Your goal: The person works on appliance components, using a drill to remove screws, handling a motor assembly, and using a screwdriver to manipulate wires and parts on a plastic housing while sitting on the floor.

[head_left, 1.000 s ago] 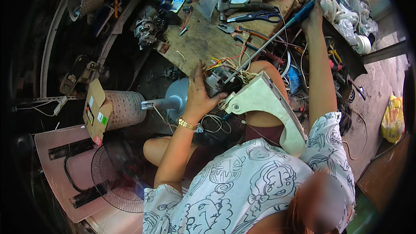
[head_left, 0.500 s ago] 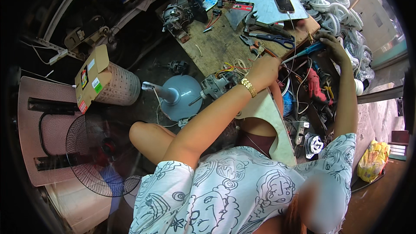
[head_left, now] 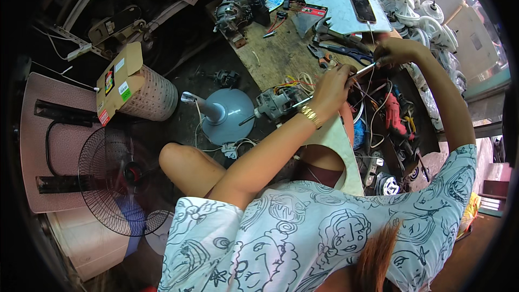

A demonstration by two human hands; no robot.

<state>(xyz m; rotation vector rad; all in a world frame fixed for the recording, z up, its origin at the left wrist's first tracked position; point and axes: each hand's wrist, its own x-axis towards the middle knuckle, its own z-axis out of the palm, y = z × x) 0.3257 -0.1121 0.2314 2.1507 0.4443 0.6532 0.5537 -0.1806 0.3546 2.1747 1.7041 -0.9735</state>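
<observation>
My right hand is closed on the handle end of a screwdriver, and its fingers cover the handle. The pale metal shaft slants down-left into my left hand, whose bent fingers close around it. A gold bracelet is on my left wrist. Beyond that wrist a thin metal rod shows beside an electric motor with loose coloured wires; I cannot tell whether it is the same shaft. Near my left fingers lie orange-handled pliers on the wooden bench.
Scissors, a hammer and a phone lie on the bench. A red power tool sits among cables at right. White plastic parts are piled behind. A grey fan base and a fan grille stand at left.
My right hand has come in toward my left hand, and the blue screwdriver handle has gone out of sight. The right elbow has swung outward. The view has shifted slightly.
</observation>
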